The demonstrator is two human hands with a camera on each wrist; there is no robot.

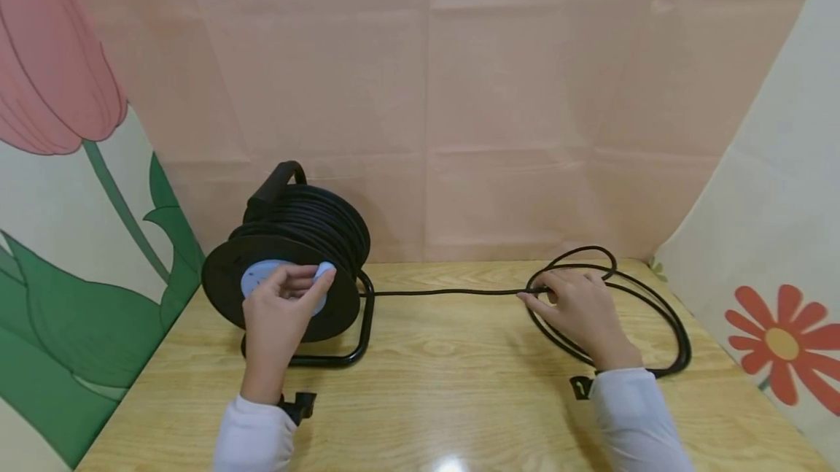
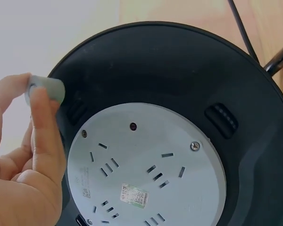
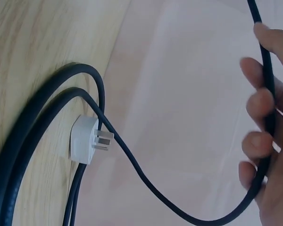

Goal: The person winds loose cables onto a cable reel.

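Observation:
A black cable reel [image 1: 226, 275] stands on its tubular frame at the left of the table, wound with black cable. With thumb and fingers my left hand [image 1: 278, 326] pinches the pale blue crank knob [image 1: 324, 268] near the rim of the reel's front disc. The left wrist view shows this knob [image 2: 54, 89] beside the slotted, pale blue centre plate [image 2: 146, 143]. From the reel, the black cable [image 1: 446, 292] runs right, nearly straight, to my right hand [image 1: 580, 311], whose fingers curl loosely round it. Beyond that hand, loose loops [image 1: 669, 319] lie on the table.
In the right wrist view a white plug [image 3: 83, 139] with metal prongs lies among the cable loops. A pink sheet [image 1: 499, 93] hangs behind the wooden table [image 1: 446, 377]. Flower-printed panels [image 1: 755, 187] stand at both sides.

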